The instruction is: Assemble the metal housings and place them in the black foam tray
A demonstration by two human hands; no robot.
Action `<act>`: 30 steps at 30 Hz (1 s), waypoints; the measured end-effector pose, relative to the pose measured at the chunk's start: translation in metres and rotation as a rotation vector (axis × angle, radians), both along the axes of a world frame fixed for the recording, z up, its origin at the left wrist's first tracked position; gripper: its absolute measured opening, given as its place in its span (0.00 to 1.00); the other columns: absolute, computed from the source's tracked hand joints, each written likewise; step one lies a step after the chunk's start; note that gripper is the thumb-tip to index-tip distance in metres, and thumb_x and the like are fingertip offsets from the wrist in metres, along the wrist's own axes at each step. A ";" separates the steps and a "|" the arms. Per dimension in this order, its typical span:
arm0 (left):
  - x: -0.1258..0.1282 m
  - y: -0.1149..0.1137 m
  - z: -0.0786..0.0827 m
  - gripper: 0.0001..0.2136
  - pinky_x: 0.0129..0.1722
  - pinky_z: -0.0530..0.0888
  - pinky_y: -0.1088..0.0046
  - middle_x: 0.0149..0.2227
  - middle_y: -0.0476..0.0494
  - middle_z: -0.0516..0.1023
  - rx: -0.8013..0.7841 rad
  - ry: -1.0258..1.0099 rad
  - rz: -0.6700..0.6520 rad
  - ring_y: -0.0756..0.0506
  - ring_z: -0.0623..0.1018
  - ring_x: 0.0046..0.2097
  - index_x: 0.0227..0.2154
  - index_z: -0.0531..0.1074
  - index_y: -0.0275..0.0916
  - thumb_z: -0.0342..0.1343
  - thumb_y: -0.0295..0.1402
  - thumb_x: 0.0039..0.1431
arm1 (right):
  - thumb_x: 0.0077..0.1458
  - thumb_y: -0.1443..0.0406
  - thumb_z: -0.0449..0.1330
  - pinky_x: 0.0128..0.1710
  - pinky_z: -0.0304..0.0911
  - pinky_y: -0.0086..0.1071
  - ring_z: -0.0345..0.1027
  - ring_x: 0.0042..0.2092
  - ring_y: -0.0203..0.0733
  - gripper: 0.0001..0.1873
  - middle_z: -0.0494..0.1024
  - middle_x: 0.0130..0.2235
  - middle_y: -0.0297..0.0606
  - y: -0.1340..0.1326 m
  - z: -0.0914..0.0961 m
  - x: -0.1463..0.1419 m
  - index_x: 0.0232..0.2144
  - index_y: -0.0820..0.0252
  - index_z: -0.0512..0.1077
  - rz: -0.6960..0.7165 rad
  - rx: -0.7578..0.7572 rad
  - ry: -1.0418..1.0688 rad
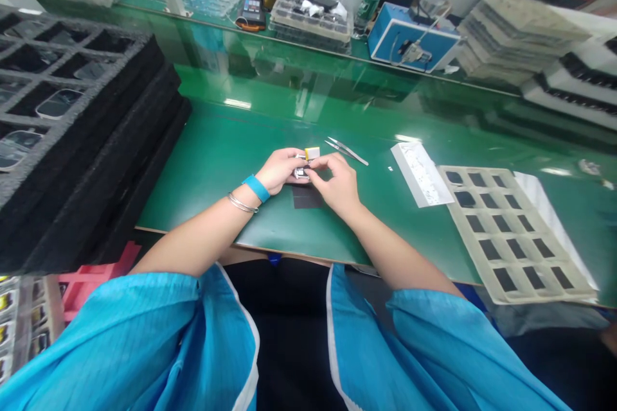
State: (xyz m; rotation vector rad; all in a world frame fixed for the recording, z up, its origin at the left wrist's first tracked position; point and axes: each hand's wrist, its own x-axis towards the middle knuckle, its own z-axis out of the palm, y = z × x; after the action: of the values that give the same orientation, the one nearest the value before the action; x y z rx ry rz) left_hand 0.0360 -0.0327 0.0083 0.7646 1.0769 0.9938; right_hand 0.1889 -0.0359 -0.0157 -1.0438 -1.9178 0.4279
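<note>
My left hand (pixel 280 169) and my right hand (pixel 337 183) meet over the green mat (pixel 231 160), fingers pinched together on a small silver part (pixel 301 173) with a pale yellow tab (pixel 312 153) above it. Both hands are closed on this piece. A dark square pad (pixel 307 198) lies on the mat just under my right hand. A pair of tweezers (pixel 347 150) lies just beyond my fingers. To the right lies a beige tray (pixel 513 231) with several dark square parts in its pockets.
A stack of black foam trays (pixel 77 135) holding glassy parts fills the left side. A white strip (pixel 420 173) lies beside the beige tray. Behind a clear divider stand a blue box (pixel 409 35), grey parts trays (pixel 311 16) and stacked white trays (pixel 520 38).
</note>
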 end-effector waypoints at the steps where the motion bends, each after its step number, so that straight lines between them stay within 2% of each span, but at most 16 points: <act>1: 0.000 0.000 0.000 0.04 0.28 0.78 0.76 0.25 0.48 0.75 -0.004 0.002 0.002 0.53 0.75 0.25 0.31 0.71 0.32 0.55 0.20 0.52 | 0.50 0.67 0.64 0.44 0.68 0.39 0.69 0.43 0.44 0.06 0.75 0.37 0.39 0.002 -0.001 0.000 0.32 0.58 0.71 -0.035 0.017 -0.011; 3: 0.000 0.000 0.000 0.05 0.27 0.78 0.76 0.26 0.46 0.77 -0.008 0.008 0.005 0.52 0.76 0.26 0.32 0.71 0.32 0.55 0.21 0.52 | 0.46 0.64 0.68 0.44 0.68 0.40 0.68 0.46 0.46 0.15 0.73 0.44 0.42 0.008 -0.004 0.002 0.37 0.58 0.71 -0.088 -0.027 0.038; 5: 0.001 0.000 0.000 0.05 0.27 0.78 0.75 0.26 0.46 0.77 -0.006 0.010 0.000 0.50 0.78 0.27 0.32 0.70 0.33 0.55 0.21 0.52 | 0.45 0.59 0.69 0.42 0.69 0.38 0.70 0.44 0.44 0.21 0.74 0.44 0.42 0.016 -0.008 0.004 0.41 0.59 0.70 -0.065 -0.187 0.162; 7: 0.000 0.001 -0.002 0.05 0.28 0.79 0.73 0.27 0.45 0.77 -0.003 0.005 -0.017 0.48 0.79 0.28 0.33 0.70 0.33 0.56 0.21 0.51 | 0.48 0.54 0.66 0.40 0.69 0.37 0.71 0.38 0.41 0.20 0.76 0.38 0.39 0.023 -0.012 0.006 0.39 0.59 0.70 0.007 -0.359 0.284; 9: -0.001 0.001 -0.003 0.07 0.31 0.79 0.70 0.30 0.42 0.79 -0.003 -0.014 -0.048 0.46 0.81 0.30 0.34 0.71 0.33 0.56 0.22 0.51 | 0.52 0.52 0.63 0.39 0.69 0.36 0.72 0.35 0.40 0.17 0.77 0.33 0.36 0.026 -0.013 0.006 0.34 0.59 0.72 0.041 -0.426 0.353; 14: -0.004 0.002 -0.005 0.12 0.41 0.79 0.67 0.32 0.44 0.79 0.014 -0.112 -0.148 0.46 0.82 0.35 0.37 0.72 0.33 0.56 0.19 0.46 | 0.54 0.56 0.62 0.41 0.69 0.36 0.73 0.34 0.40 0.12 0.80 0.33 0.35 0.018 -0.004 0.005 0.31 0.59 0.75 -0.040 -0.254 0.316; 17: -0.001 0.001 -0.006 0.14 0.38 0.79 0.70 0.31 0.46 0.78 0.027 -0.091 -0.119 0.48 0.81 0.32 0.37 0.71 0.33 0.59 0.17 0.45 | 0.54 0.58 0.62 0.43 0.68 0.36 0.74 0.37 0.40 0.10 0.81 0.34 0.36 0.013 0.001 0.004 0.31 0.59 0.76 -0.075 -0.156 0.236; 24: 0.003 -0.001 -0.004 0.08 0.29 0.78 0.74 0.26 0.47 0.77 -0.015 -0.032 -0.026 0.50 0.78 0.26 0.34 0.72 0.33 0.56 0.19 0.50 | 0.56 0.62 0.61 0.42 0.66 0.38 0.74 0.36 0.42 0.06 0.81 0.33 0.36 0.010 -0.001 0.003 0.31 0.56 0.78 -0.053 0.053 0.019; 27: 0.001 0.000 -0.003 0.08 0.30 0.78 0.72 0.28 0.45 0.78 -0.042 -0.094 -0.001 0.50 0.78 0.27 0.34 0.74 0.32 0.54 0.19 0.50 | 0.59 0.63 0.59 0.43 0.64 0.40 0.73 0.37 0.44 0.08 0.82 0.34 0.38 0.010 -0.002 0.003 0.31 0.56 0.78 -0.019 0.164 -0.131; 30: -0.002 0.002 -0.003 0.12 0.36 0.79 0.70 0.29 0.44 0.78 -0.089 -0.216 0.000 0.50 0.78 0.30 0.36 0.75 0.32 0.52 0.19 0.49 | 0.62 0.64 0.55 0.43 0.61 0.42 0.70 0.38 0.45 0.12 0.81 0.35 0.41 0.010 -0.001 0.004 0.33 0.57 0.78 0.005 0.237 -0.291</act>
State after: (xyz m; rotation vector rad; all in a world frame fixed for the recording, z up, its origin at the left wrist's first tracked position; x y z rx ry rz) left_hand 0.0339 -0.0305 0.0058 0.5715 0.9268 0.9972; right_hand 0.1929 -0.0260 -0.0167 -0.9851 -2.1659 0.0480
